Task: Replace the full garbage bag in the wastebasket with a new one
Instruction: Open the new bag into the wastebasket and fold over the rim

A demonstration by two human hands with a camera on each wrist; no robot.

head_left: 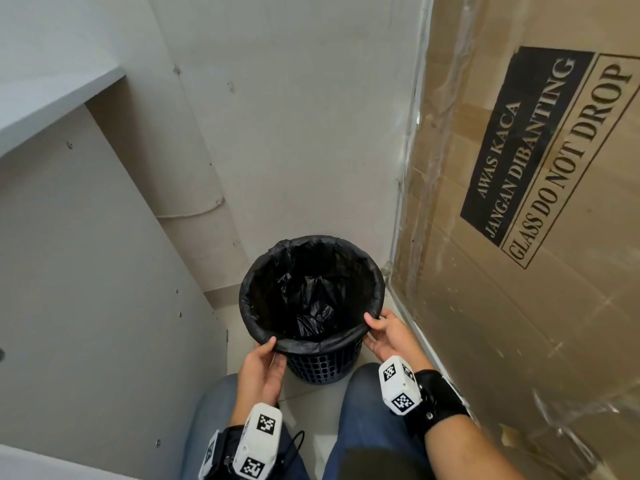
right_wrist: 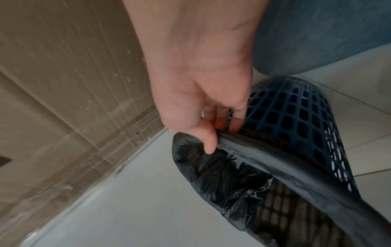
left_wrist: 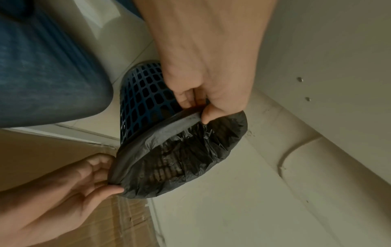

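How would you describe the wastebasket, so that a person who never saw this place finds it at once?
Find the tall cardboard box printed "GLASS DO NOT DROP" on the right. At its foot, in the corner by the pale wall, the wastebasket stands on the floor. It is the only round thing there: dark blue plastic mesh, with a black garbage bag folded over its rim.

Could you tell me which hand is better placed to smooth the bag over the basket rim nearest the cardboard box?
Right hand: it grips the garbage bag on the box side; left hand is opposite.
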